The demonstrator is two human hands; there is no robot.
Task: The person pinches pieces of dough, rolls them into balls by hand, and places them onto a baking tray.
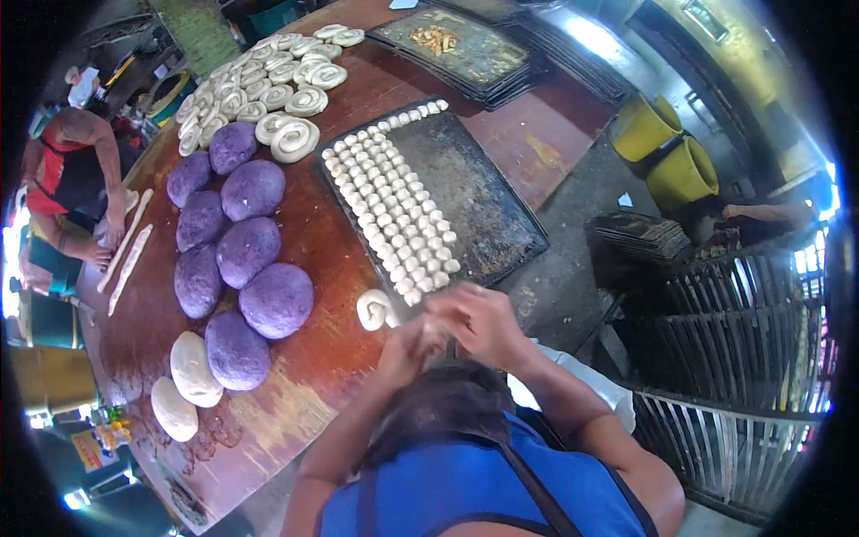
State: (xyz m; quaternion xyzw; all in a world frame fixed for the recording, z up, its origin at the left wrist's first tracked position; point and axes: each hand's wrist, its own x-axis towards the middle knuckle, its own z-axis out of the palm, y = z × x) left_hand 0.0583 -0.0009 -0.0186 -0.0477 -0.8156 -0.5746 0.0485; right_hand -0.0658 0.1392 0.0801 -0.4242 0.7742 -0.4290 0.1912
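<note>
My left hand [408, 351] and my right hand [479, 324] meet just past the near edge of a black baking tray [483, 206]. Both are closed and blurred by motion. A coiled white dough rope [376, 310] lies on the table beside them, its end running toward my left hand, which closes on it. My right hand's fingers are pinched together near the left; what they hold is too smeared to tell. Small white dough balls [394, 210] fill the tray's left part in close rows, with one row along its far edge.
Purple dough lumps [246, 252] and two pale ones [195, 369] lie left on the brown table [331, 237]. White dough coils [259, 85] cover its far side. Stacked trays [465, 54] stand at the back. Yellow buckets [682, 174] and another person [76, 170] are nearby.
</note>
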